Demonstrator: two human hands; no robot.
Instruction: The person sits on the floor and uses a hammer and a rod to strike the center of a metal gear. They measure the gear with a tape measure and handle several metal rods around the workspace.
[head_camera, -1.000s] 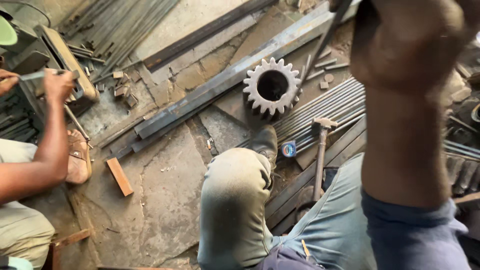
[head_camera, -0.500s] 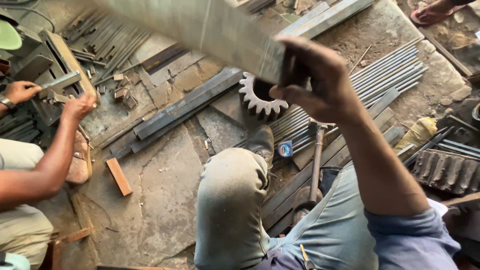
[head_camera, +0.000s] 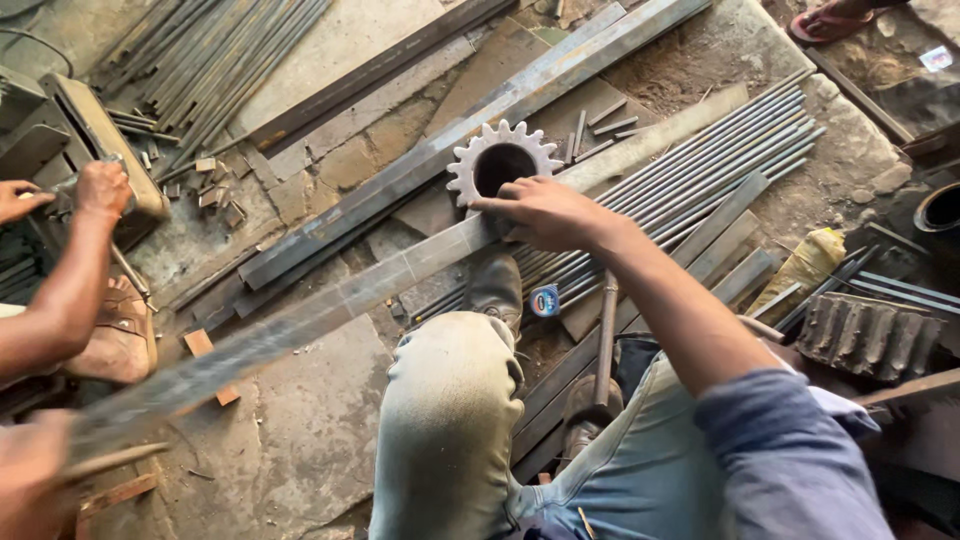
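Observation:
A long flat steel bar lies slanted across the floor, from the lower left up to the right. It passes just below a toothed steel gear that lies flat on the ground. My right hand grips the bar beside the gear, fingers stretched toward the left. My left hand is blurred at the bottom left corner, closed at the bar's near end, with a thin rod next to it. My bent knee and shoe sit under the bar's middle.
A co-worker's hands work at a machine on the left. Steel channels, a bundle of thin rods, a hammer, a small blue tape measure and a ribbed metal block lie around.
My right hand brought the flat bar down from close to the camera and laid it low beside the gear. My left hand has come into view at the bar's near end.

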